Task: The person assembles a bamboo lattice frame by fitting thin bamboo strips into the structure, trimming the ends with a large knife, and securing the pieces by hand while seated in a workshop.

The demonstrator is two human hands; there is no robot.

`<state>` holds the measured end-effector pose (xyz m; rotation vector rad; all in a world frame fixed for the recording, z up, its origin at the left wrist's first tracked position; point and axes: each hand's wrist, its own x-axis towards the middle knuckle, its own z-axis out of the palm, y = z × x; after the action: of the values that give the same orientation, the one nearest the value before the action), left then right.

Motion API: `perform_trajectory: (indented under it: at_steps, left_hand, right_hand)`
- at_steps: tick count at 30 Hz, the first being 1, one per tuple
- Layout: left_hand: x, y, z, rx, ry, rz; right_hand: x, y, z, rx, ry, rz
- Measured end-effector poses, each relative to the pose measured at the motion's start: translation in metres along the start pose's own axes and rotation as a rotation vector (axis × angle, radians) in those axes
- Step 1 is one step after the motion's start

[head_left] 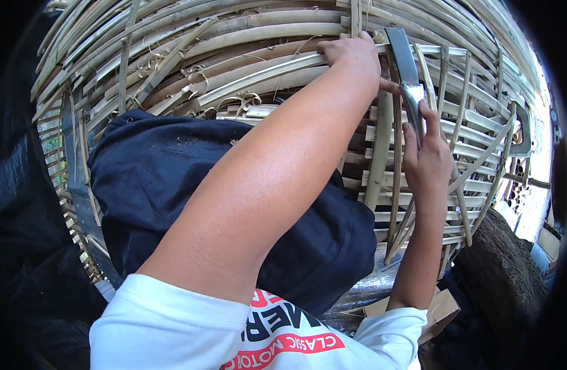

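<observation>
- The left hand point(352, 54) sits near the top centre of the frame, fingers curled over and gripping a pale split-bamboo slat point(258, 74) of a large rounded woven bamboo frame point(191, 43).
- The right hand point(426, 157) is right of centre, closed around the handle of a grey metal blade tool point(406, 68); the index finger lies stretched up along the metal (the handle itself is hidden inside the grip).
- The blade rises from that hand toward the top edge, its upper end just beside the left hand and lying against the bamboo slats there.
- The bamboo frame fills the upper half of the picture, with curved strips sweeping from upper left to upper right and a lattice of thin crossed strips point(474, 160) at the right.
- Thin curled bamboo shavings point(249, 98) cling among the strips left of centre.
- Dark navy cloth point(160, 179) covers the person's lap below the frame at centre left.
- A white short sleeve with red print point(277, 336) sits at the bottom edge.
</observation>
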<state>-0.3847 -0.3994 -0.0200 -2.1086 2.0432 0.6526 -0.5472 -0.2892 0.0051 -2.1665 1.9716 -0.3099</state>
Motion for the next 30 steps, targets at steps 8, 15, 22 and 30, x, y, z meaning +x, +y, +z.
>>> perform_trajectory:
  at_steps: [8, 15, 22, 30]
  left_hand:
    - [0.005, 0.0, -0.009, 0.036, 0.041, -0.032]
    - [0.01, 0.003, 0.005, -0.068, -0.029, -0.034]
    - [0.016, 0.002, 0.004, -0.102, -0.03, -0.047]
    - [0.016, -0.004, -0.002, -0.092, -0.018, -0.039]
  right_hand:
    - [-0.003, 0.006, 0.014, 0.013, 0.065, -0.049]
    - [-0.008, -0.003, 0.023, 0.03, 0.109, -0.058]
    - [0.002, -0.002, 0.027, -0.073, -0.032, 0.007]
    - [0.006, -0.006, 0.025, -0.011, 0.052, -0.119]
